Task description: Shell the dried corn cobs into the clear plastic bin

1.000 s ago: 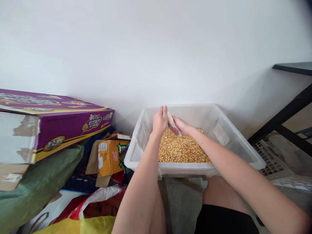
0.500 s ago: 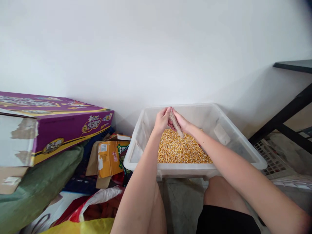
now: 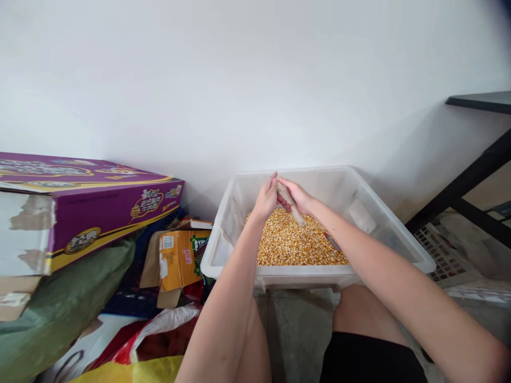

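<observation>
Both my hands meet over a translucent plastic bin point(image 3: 415, 254) and grip one pale, stripped corn cob point(image 3: 296, 214). My left hand point(image 3: 268, 199) is closed around its far end, thumb up. My right hand point(image 3: 299, 196) is closed on the cob from the other side, fingers partly hidden. The cob's near end slants down toward me, just above the loose yellow corn kernels point(image 3: 295, 244) heaped in the bin. A thin reddish and grey object point(image 3: 332, 241) lies on the kernels, partly behind my right forearm.
To the left stand a purple carton point(image 3: 120, 210) and a torn orange box point(image 3: 181, 258), with a green bag point(image 3: 67, 303) and a red and white bag point(image 3: 167, 324) near them. A black metal frame point(image 3: 479, 178) and a white plastic basket point(image 3: 443, 255) are on the right. A white wall rises behind.
My right hand has shifted slightly right along with the cob's near end. More of the reddish and grey object shows beside my forearm. The view has moved a little.
</observation>
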Action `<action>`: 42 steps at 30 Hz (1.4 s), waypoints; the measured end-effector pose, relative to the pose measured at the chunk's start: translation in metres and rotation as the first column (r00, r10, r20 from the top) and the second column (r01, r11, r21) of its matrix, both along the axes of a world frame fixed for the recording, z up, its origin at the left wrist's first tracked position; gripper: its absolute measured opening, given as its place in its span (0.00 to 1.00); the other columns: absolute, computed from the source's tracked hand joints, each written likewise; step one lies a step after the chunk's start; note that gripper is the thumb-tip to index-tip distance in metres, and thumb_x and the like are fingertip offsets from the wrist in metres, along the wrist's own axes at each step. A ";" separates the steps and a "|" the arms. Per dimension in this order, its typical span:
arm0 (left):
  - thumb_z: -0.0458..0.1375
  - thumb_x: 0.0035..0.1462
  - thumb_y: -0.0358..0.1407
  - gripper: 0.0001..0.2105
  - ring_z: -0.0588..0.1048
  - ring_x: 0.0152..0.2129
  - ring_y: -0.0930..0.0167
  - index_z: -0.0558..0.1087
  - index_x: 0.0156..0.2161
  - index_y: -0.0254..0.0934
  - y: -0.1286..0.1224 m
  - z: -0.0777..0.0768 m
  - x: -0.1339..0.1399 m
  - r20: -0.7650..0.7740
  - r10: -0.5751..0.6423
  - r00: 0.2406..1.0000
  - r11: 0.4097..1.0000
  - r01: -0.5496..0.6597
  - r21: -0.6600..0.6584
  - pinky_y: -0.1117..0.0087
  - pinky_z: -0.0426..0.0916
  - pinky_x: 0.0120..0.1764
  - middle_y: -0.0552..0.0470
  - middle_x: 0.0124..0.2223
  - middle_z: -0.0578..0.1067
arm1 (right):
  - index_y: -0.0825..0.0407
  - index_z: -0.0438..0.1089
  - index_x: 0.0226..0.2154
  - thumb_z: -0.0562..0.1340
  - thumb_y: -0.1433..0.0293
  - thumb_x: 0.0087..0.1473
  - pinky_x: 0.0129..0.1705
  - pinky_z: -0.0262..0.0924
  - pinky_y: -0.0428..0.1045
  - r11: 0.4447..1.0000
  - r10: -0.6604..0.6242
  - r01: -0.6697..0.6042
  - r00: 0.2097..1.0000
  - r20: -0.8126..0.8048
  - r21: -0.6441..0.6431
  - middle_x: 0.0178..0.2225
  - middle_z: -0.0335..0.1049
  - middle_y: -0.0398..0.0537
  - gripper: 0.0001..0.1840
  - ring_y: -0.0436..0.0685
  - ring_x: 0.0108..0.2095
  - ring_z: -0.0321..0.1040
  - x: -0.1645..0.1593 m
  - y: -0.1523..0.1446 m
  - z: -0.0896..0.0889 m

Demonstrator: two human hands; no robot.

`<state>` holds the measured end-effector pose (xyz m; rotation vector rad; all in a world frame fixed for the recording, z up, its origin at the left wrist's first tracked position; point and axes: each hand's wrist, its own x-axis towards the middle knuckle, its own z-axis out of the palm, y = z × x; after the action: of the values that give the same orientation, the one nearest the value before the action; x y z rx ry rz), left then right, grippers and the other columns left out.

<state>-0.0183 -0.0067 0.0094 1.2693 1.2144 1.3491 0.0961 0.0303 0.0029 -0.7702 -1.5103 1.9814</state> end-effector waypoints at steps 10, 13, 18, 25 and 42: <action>0.52 0.61 0.34 0.25 0.70 0.17 0.74 0.59 0.63 0.30 -0.002 -0.002 -0.001 0.220 -0.051 0.974 0.998 0.055 -0.012 0.72 0.66 0.27 0.57 0.20 0.68 | 0.50 0.60 0.21 0.45 0.43 0.57 0.14 0.49 0.45 0.996 0.032 -0.030 0.999 0.015 -0.086 0.16 0.57 0.43 0.31 0.48 0.14 0.51 0.011 0.007 0.000; 0.53 0.58 0.32 0.22 0.69 0.17 0.75 0.65 0.58 0.28 -0.003 0.001 0.002 0.250 -0.036 0.968 0.999 0.040 -0.013 0.72 0.67 0.27 0.56 0.20 0.68 | 0.49 0.57 0.20 0.47 0.39 0.52 0.13 0.47 0.45 0.998 -0.019 0.022 0.998 0.061 -0.054 0.14 0.53 0.40 0.32 0.48 0.13 0.48 0.008 0.008 -0.002; 0.55 0.59 0.39 0.12 0.69 0.17 0.76 0.73 0.35 0.29 -0.001 0.001 0.003 0.339 0.008 0.941 0.999 0.006 -0.039 0.74 0.67 0.25 0.53 0.22 0.69 | 0.49 0.56 0.20 0.49 0.42 0.54 0.12 0.46 0.44 0.996 -0.080 0.082 0.993 0.089 -0.020 0.13 0.52 0.39 0.29 0.47 0.12 0.47 0.003 0.004 -0.002; 0.56 0.58 0.38 0.10 0.66 0.15 0.78 0.72 0.33 0.31 0.002 -0.006 0.004 0.337 0.072 0.939 0.997 -0.069 -0.021 0.76 0.65 0.23 0.57 0.20 0.66 | 0.50 0.56 0.20 0.47 0.47 0.57 0.11 0.44 0.44 0.995 -0.064 0.069 0.996 0.058 -0.078 0.14 0.53 0.40 0.26 0.46 0.11 0.47 0.000 0.003 0.001; 0.63 0.53 0.37 0.12 0.70 0.19 0.77 0.76 0.39 0.30 -0.008 0.001 0.018 0.345 0.080 0.935 0.997 -0.078 -0.021 0.74 0.69 0.27 0.54 0.23 0.72 | 0.49 0.50 0.18 0.53 0.40 0.50 0.10 0.42 0.43 0.944 0.138 -0.144 0.990 -0.041 -0.297 0.12 0.50 0.37 0.31 0.46 0.11 0.46 0.018 0.008 0.004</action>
<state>0.0000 -0.0149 0.0105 0.9350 1.0289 1.5494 0.1144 0.0383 0.0070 -0.7775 -1.2992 2.3548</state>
